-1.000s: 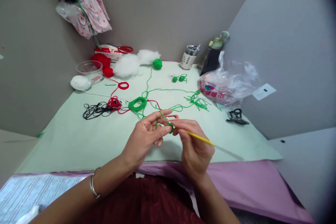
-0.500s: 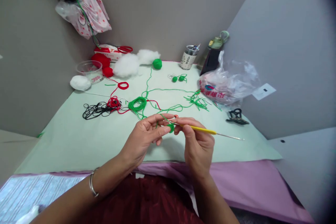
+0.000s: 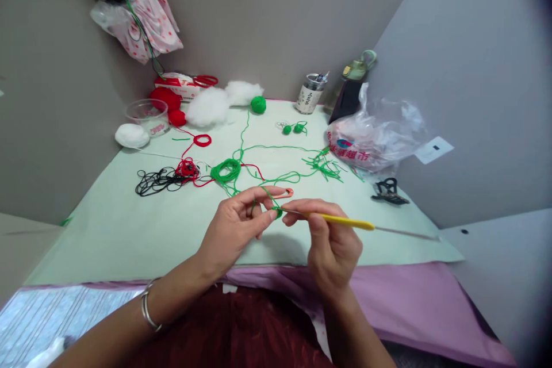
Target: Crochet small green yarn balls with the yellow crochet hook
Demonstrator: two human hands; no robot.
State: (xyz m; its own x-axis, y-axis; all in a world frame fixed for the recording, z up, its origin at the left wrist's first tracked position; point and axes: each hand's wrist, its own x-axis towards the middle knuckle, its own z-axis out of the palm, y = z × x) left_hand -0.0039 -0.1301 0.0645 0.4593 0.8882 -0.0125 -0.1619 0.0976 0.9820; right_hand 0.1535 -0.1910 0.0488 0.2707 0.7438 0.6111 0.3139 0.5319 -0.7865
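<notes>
Moving slightly apart, hands (image 3: 334,246) grip green yarn (image 3: 278,213) and yellow hook (image 3: 350,222).

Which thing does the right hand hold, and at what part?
The right hand holds the crochet hook by its yellow handle, near the end toward the left hand.

Two bare forearms are reaching forward from the bottom corners; the left hand (image 3: 235,221) is pinching with thumb and bent fingers, and the right hand (image 3: 334,241), its fingertips close by, is curling in a pen-like grip.
</notes>
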